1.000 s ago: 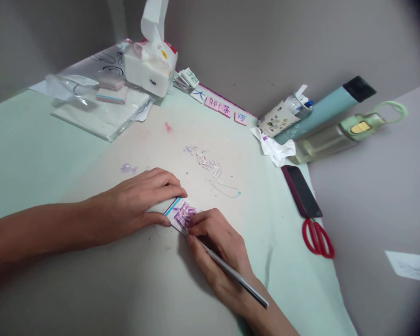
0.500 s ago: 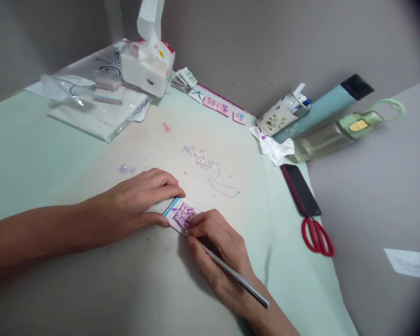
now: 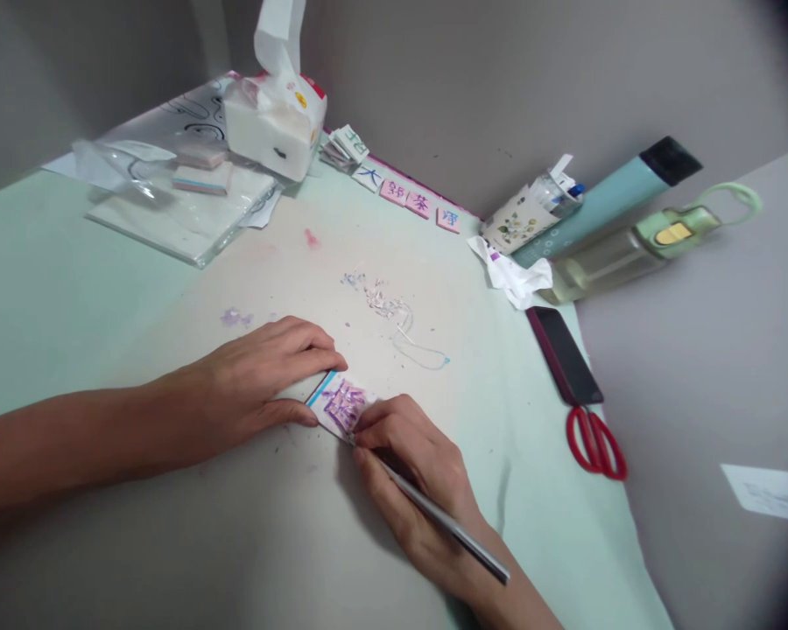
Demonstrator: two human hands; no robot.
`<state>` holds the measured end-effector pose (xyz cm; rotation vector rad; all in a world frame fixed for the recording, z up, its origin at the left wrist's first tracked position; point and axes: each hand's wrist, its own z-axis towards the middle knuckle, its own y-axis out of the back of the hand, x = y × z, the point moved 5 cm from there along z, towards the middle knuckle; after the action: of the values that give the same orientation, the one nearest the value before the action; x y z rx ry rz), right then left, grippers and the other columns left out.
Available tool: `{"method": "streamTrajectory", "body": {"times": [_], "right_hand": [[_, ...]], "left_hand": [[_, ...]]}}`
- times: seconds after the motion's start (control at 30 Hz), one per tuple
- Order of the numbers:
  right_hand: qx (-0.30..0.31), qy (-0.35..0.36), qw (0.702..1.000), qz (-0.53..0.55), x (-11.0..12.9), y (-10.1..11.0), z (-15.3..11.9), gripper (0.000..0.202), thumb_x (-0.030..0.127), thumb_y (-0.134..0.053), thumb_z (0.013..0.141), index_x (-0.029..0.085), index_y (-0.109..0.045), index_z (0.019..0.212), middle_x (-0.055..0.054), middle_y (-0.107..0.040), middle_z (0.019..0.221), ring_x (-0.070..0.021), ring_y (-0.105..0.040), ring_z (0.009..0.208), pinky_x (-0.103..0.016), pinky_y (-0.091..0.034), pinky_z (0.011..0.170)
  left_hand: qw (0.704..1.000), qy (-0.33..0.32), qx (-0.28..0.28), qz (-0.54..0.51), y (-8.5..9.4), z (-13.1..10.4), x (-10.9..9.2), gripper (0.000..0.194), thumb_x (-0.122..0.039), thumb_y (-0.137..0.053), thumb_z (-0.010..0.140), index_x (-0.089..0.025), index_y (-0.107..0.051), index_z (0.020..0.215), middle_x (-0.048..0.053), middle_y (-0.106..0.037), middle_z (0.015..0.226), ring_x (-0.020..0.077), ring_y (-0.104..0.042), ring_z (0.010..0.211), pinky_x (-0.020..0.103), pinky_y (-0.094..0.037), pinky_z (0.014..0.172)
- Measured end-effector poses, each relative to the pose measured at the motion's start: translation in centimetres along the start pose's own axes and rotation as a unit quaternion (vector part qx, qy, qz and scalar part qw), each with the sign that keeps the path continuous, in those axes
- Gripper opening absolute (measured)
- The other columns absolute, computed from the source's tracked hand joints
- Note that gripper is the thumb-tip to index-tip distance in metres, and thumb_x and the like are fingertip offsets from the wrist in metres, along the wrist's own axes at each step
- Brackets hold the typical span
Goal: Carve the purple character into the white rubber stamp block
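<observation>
While left hand [image 3: 256, 376] lies flat pinning the purple-marked block [image 3: 341, 405] to the desk [image 3: 72, 289] | right hand [image 3: 411, 464] grip clamped on metal tool [image 3: 446, 525], tip at block

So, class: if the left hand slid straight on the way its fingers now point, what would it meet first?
The left hand points right, along the small block it already touches. Just past that, it would likely meet the right hand gripping the thin metal tool.
</observation>
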<state>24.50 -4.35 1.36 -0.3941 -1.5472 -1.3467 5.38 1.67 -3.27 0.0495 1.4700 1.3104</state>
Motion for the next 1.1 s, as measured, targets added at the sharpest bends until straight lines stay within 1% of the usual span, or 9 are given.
{"method": "streamTrajectory", "body": {"times": [0.1, 0.2, 0.37, 0.67, 0.87, 1.1], "right_hand": [[-0.003, -0.003, 1.000, 0.003, 0.00, 0.06, -0.04, 0.015, 0.011, -0.052, 0.103, 0.021, -0.059, 0.095, -0.006, -0.066, 0.097, -0.0182, -0.061, 0.087, -0.031, -0.050, 0.076], [-0.006, -0.004, 1.000, 0.002, 0.06, 0.11, -0.10, 0.015, 0.012, -0.051, 0.103, 0.022, -0.060, 0.095, -0.006, -0.066, 0.096, -0.0186, -0.061, 0.086, -0.032, -0.051, 0.076], [-0.008, -0.003, 1.000, -0.006, 0.13, 0.17, -0.12, 0.016, 0.013, -0.051, 0.103, 0.022, -0.060, 0.094, -0.006, -0.067, 0.095, -0.0192, -0.062, 0.085, -0.033, -0.052, 0.075], [-0.004, -0.014, 1.000, 0.005, -0.08, 0.18, -0.35, 0.015, 0.012, -0.052, 0.103, 0.021, -0.061, 0.095, -0.006, -0.066, 0.097, -0.0184, -0.062, 0.087, -0.032, -0.051, 0.076], [-0.010, -0.021, 1.000, 0.011, -0.10, 0.28, -0.47, 0.015, 0.012, -0.053, 0.102, 0.021, -0.061, 0.095, -0.006, -0.067, 0.098, -0.0181, -0.062, 0.087, -0.031, -0.050, 0.075], [-0.008, -0.029, 0.999, 0.019, -0.28, 0.24, -0.69, 0.014, 0.012, -0.053, 0.102, 0.021, -0.061, 0.095, -0.005, -0.066, 0.098, -0.0176, -0.062, 0.088, -0.031, -0.050, 0.077]], "left_hand": [[1.000, -0.006, 0.000, 0.000, 0.08, 0.00, -0.12, 0.032, -0.041, -0.057, 0.108, -0.027, -0.059, 0.136, 0.006, -0.063, 0.135, 0.0271, -0.054, 0.129, 0.034, -0.041, 0.110], [1.000, 0.000, 0.004, 0.001, 0.10, -0.04, -0.12, 0.034, -0.044, -0.057, 0.107, -0.027, -0.059, 0.136, 0.007, -0.063, 0.135, 0.0282, -0.055, 0.129, 0.035, -0.041, 0.110], [1.000, 0.005, 0.003, 0.002, 0.06, -0.04, -0.07, 0.034, -0.043, -0.057, 0.107, -0.028, -0.059, 0.138, 0.007, -0.063, 0.135, 0.0284, -0.055, 0.129, 0.035, -0.042, 0.110], [1.000, 0.002, 0.000, 0.003, 0.05, -0.14, 0.05, 0.036, -0.046, -0.056, 0.108, -0.027, -0.059, 0.138, 0.007, -0.063, 0.135, 0.0287, -0.055, 0.129, 0.034, -0.042, 0.110], [1.000, -0.001, -0.009, 0.001, -0.04, -0.24, 0.10, 0.035, -0.045, -0.056, 0.108, -0.029, -0.057, 0.139, 0.006, -0.062, 0.136, 0.0284, -0.054, 0.130, 0.034, -0.041, 0.110], [1.000, -0.016, -0.012, 0.016, -0.14, -0.23, -0.01, 0.036, -0.049, -0.049, 0.111, -0.027, -0.054, 0.139, 0.005, -0.059, 0.135, 0.0253, -0.052, 0.131, 0.029, -0.036, 0.111]]}}
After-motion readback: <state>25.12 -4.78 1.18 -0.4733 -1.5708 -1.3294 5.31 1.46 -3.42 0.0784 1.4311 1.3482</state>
